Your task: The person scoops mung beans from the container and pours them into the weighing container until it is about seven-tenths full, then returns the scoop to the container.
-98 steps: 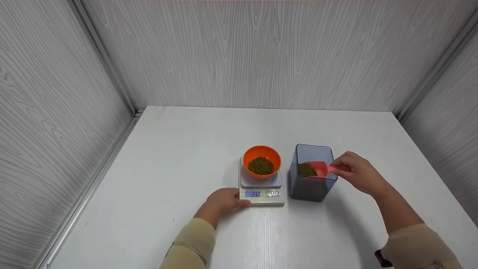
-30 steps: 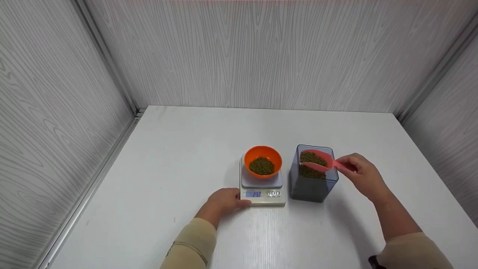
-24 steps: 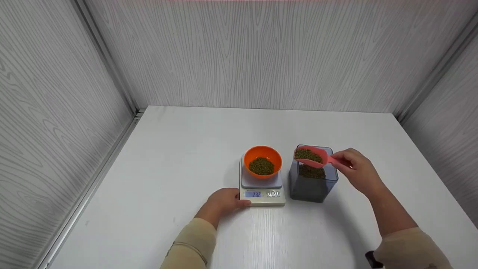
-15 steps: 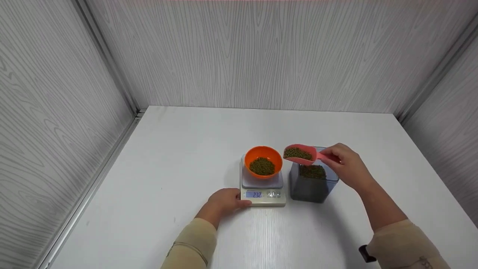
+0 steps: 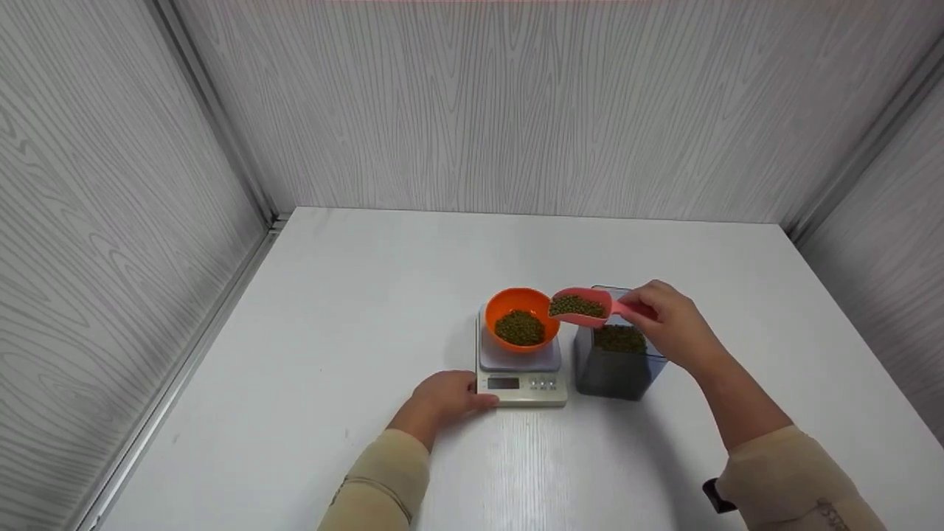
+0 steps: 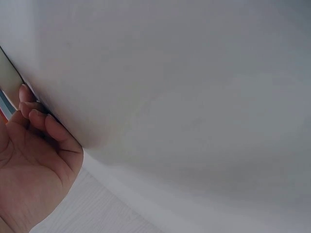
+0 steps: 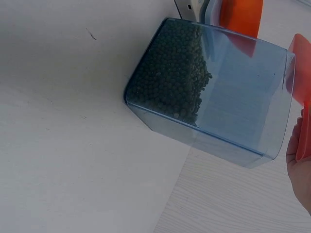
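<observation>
My right hand (image 5: 675,324) pinches the handle of a pink scoop (image 5: 601,299) filled with small green beans. The scoop's tip overlaps the right rim of an orange bowl (image 5: 518,299) in the head view. Green beans (image 5: 520,328) lie in the bowl, which stands on a white kitchen scale (image 5: 542,400). At the scale's front left corner my left hand (image 5: 446,394) grips its edge, thumb in front. The left wrist view shows that hand's fingers (image 6: 58,128) curled at the scale's edge. The scale's display (image 5: 504,383) looks dark.
A clear bluish square container (image 7: 238,92), partly full of green beans, stands just right of the scale, under my right hand and the scoop. The white table (image 5: 354,295) meets grey wood-grain panels at the back and sides.
The right hand has lifted the scoop of beans out of the container and moved it left to the bowl's rim. The display read 232 and now looks dark. The left hand stays put.
</observation>
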### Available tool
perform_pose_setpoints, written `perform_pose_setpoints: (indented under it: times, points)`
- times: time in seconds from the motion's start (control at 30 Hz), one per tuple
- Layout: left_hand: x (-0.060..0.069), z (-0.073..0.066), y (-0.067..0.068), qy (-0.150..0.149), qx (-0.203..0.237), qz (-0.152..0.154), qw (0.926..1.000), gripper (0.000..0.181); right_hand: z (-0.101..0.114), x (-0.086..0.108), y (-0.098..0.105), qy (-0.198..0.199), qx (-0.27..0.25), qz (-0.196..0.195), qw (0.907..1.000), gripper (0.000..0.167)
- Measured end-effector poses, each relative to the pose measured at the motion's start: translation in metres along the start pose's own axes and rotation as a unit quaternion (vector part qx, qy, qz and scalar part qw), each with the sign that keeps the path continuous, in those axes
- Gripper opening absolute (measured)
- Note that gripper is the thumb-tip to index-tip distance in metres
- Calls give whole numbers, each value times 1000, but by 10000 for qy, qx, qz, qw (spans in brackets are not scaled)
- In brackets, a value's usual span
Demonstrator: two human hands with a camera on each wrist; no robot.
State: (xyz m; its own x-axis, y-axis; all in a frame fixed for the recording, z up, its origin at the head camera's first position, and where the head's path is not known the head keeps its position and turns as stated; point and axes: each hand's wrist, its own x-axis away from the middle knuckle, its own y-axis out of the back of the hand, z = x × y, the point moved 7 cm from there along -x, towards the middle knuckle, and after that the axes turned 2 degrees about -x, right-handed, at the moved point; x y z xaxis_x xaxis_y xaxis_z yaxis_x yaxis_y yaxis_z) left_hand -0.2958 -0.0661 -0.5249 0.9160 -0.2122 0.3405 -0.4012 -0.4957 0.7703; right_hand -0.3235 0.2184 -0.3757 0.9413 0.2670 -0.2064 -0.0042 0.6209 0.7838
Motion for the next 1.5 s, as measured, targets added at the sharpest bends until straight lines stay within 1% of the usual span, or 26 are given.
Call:
perform_pose_setpoints:
  times: [0.07, 0.3, 0.7, 0.83, 0.97, 1.07, 1.3, 1.43, 1.5]
  points:
    - [0, 0, 0, -9, -36, -7, 10000, 38, 1, 0, 0, 9, 1, 13, 10000, 15]
    - [1, -4, 3, -241, -289, -31, 9993, 32, 5, -3, 1, 199, 130, -44, 9997, 17]
    - [1, -3, 4, -199, -207, -35, 9996, 33, 8, -3, 1, 135, 263, 38, 9996, 19]
    - [1, -4, 4, -192, -238, -11, 9995, 33, 10, -4, 2, 93, 337, 73, 9994, 20]
    - [2, -4, 4, -226, -277, -16, 9994, 33, 12, -5, 2, 138, 409, 77, 9990, 20]
    - [1, -4, 4, -193, -265, 2, 9995, 33, 13, -5, 2, 148, 439, 73, 9989, 20]
    - [0, 0, 1, 16, -46, 98, 9999, 34, 13, -6, 1, 149, 480, 78, 9987, 20]
    - [-1, 1, 0, 48, 2, 112, 9999, 36, 13, -7, 1, 41, 532, 136, 9985, 20]
    - [-1, 1, 0, 48, 4, 108, 9999, 37, 14, -7, 1, 58, 570, 139, 9983, 20]
